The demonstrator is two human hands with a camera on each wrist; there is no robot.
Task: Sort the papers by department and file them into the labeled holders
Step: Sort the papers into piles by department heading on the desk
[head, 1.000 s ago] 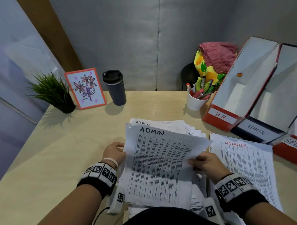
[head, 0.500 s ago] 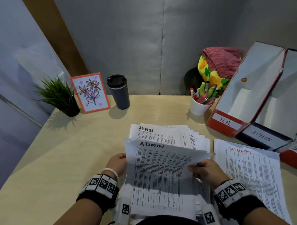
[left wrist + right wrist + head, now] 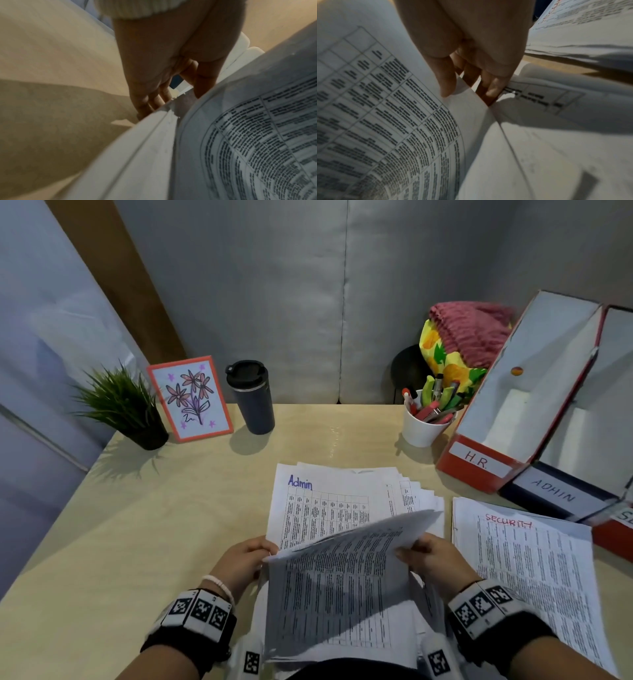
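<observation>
While lifted: sheet (image 3: pixel 342 573) bows, label side turned away.
Grip: left hand (image 3: pixel 239 563) and right hand (image 3: pixel 433 559) pinch its edges.
Risk: misfiling onto Admin pile (image 3: pixel 329 501), department unread.

A corner desk against grey padded walls.
The pale wooden desk (image 3: pixel 171 525) meets grey wall panels (image 3: pixel 274 302); a brown wooden strip (image 3: pixel 113 278) slants up on the left.

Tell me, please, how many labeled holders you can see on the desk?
3, side by side at the right: the HR holder nearest the pen cup, the ADMIN holder next to it, and a third holder, cut off by the frame edge. More may lie beyond it.
</observation>
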